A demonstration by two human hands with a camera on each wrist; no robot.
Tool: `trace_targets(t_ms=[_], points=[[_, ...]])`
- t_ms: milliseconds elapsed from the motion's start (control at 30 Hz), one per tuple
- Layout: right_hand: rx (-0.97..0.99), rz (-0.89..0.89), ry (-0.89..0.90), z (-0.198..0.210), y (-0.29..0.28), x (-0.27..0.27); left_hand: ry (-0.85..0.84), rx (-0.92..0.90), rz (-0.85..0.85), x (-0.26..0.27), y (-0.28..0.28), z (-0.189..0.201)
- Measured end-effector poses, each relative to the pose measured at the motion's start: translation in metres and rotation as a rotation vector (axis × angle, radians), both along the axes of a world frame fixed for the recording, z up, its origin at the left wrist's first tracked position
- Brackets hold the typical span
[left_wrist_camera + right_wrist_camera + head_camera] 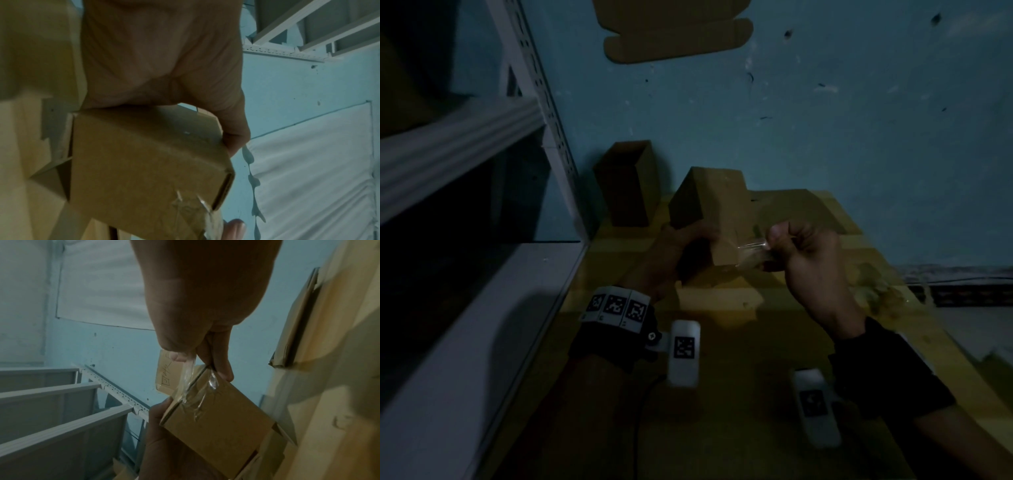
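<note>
The left hand (678,255) grips a small cardboard box (717,209) above the table (739,428), long axis pointing away. The right hand (813,262), just right of its near end, pinches clear tape (754,245) that seems stuck there; dim light blurs it.

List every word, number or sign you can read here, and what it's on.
Nothing reads clearly enough to quote.
On the tape strip pinched by the right hand: a pen-drawn square and a scrawl, illegible.
On the wristband tags: black-and-white code patterns, no letters.
On the cardboard box: no print visible.
</note>
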State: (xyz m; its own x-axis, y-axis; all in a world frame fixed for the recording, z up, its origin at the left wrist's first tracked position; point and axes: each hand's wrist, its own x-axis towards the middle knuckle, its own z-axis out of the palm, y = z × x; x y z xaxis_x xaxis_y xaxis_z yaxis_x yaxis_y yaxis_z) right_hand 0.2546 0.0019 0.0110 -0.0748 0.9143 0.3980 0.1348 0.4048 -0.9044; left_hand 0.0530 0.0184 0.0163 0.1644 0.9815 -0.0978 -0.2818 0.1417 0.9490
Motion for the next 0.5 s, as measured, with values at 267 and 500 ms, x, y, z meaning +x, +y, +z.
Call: trace_targets(t_ms=[267,500], points=[[0.000,-0.003,0.183,0.0001,0.0037,-0.0021,-0.141,0.028,-0.012,-0.0016,-0.0045,0.0014],[-0.091,0.060,0.327,0.0028,0.0022,0.0012,-0.160,0.078,-0.066,-0.0036,-0.0044,0.0019]])
